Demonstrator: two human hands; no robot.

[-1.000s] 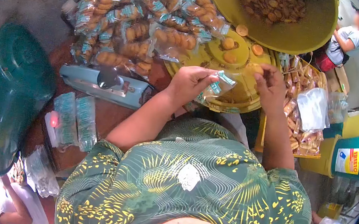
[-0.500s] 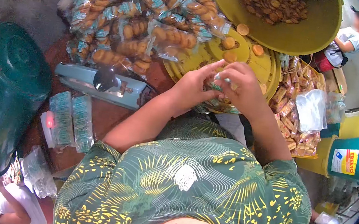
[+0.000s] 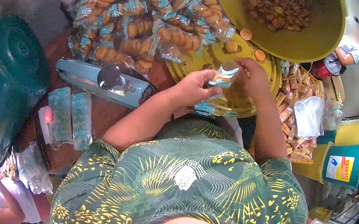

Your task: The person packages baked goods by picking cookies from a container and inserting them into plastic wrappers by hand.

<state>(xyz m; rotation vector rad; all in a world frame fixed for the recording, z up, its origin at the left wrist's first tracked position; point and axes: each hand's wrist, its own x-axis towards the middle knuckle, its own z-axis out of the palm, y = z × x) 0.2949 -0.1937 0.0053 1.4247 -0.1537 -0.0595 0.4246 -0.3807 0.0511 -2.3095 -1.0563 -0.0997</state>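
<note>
My left hand [image 3: 196, 89] is closed on a small clear plastic bag [image 3: 225, 78] with pale blue-green print and a biscuit inside. The bag is tilted above a round yellow lid [image 3: 206, 54]. Close beside its upper end, my right hand [image 3: 257, 79] has curved fingers held apart, with nothing visible in them. Loose round biscuits lie on the lid beyond my hands, among them one biscuit [image 3: 231, 47] and another biscuit [image 3: 259, 55]. Flat printed bags [image 3: 204, 107] lie just below my left hand.
Filled biscuit bags [image 3: 140, 28] are piled at the back left. A big yellow tub [image 3: 323, 36] holds many biscuits. Left stand a blue sealer [image 3: 101, 83], stacks of printed bags [image 3: 82, 119] and a green bin [image 3: 5, 92]. Wrapped snacks [image 3: 303, 83] lie right; another person [image 3: 351, 49] sits beyond.
My hands have moved apart, the right one rightward. The bag now shows more plainly in my left hand, and one biscuit near my fingers no longer shows on the lid. The view has shifted slightly.
</note>
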